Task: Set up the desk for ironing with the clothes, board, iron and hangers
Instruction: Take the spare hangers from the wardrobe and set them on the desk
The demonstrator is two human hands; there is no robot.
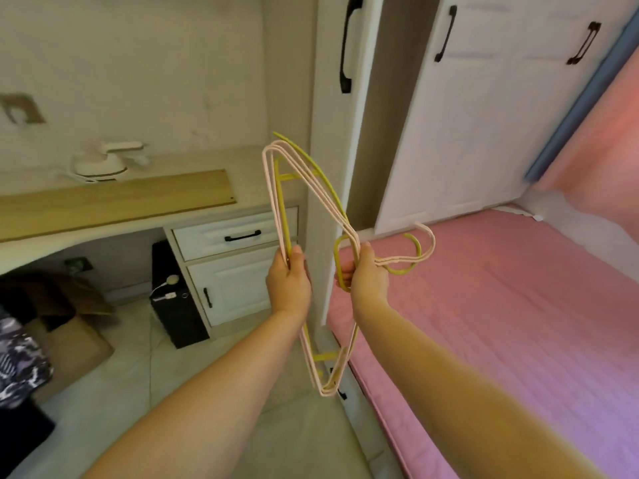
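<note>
We hold a bunch of hangers [313,188] in front of us, between the surface [242,174] and the bed [518,323]. We count at least two pink ones and one yellow, stacked flat against each other; blur keeps us from a surer count. Our left hand [288,276] has its grip closed round the straight bottom bars, thumb up along them. Our right hand [368,273] has its grip closed round the necks, just below the hooks, which curl out to the right over the bed. The bunch stands on end, one shoulder tip up above both hands, the other hanging down below our wrists.

On the surface, well apart from the hangers, lie one long wooden board [114,202] and, behind it, one white iron [107,162]. Below sit one drawer [238,233] and one cupboard door [235,288]. One wardrobe door [345,81] stands open beside the hangers.
</note>
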